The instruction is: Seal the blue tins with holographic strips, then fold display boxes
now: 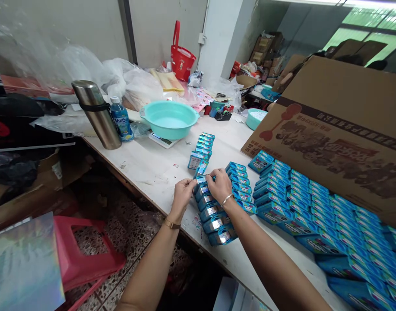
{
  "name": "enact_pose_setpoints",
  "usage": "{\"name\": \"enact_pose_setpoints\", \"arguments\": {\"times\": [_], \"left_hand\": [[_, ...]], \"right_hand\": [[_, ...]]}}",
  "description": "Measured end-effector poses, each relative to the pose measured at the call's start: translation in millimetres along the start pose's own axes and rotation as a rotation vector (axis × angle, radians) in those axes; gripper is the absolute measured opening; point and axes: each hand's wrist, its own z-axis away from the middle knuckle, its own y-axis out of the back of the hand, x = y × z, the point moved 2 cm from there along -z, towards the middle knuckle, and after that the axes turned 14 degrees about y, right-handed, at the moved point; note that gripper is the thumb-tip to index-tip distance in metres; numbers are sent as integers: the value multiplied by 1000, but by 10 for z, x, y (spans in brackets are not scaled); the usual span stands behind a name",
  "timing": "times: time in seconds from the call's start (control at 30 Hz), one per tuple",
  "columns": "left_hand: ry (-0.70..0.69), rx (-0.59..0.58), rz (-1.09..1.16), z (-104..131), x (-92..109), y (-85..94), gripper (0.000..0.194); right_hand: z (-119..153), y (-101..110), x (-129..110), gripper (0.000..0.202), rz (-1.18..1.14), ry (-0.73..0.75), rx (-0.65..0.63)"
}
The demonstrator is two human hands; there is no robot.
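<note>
My left hand (184,193) is closed in a pinch at the left end of a small blue box (201,179). The fingers of my right hand (220,183) are bent over the same box's right side. This box stands at the far end of a row of blue boxes (213,211) with silvery patches on their near faces. Just beyond my hands is a tilted blue box (201,167), and behind it a short row of boxes (203,147). Another row (238,179) stands right of my right hand, partly hidden by it.
Many blue boxes (314,207) fill the table's right side before a large carton (334,129). A turquoise basin (170,120) rests on a scale, beside a bottle (121,121) and a steel flask (99,116). A pink stool (84,255) stands lower left.
</note>
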Motion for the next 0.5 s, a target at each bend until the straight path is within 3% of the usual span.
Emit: {"name": "enact_pose_setpoints", "arguments": {"times": [0.13, 0.4, 0.5], "left_hand": [[40, -12, 10, 13, -59, -19, 49], [-19, 108, -53, -22, -214, -2, 52], [-61, 183, -102, -3, -247, 81, 54]], "right_hand": [[4, -39, 26, 3, -8, -27, -14], [-77, -72, 6, 27, -60, -44, -39], [-83, 87, 11, 30, -103, -30, -38]]}}
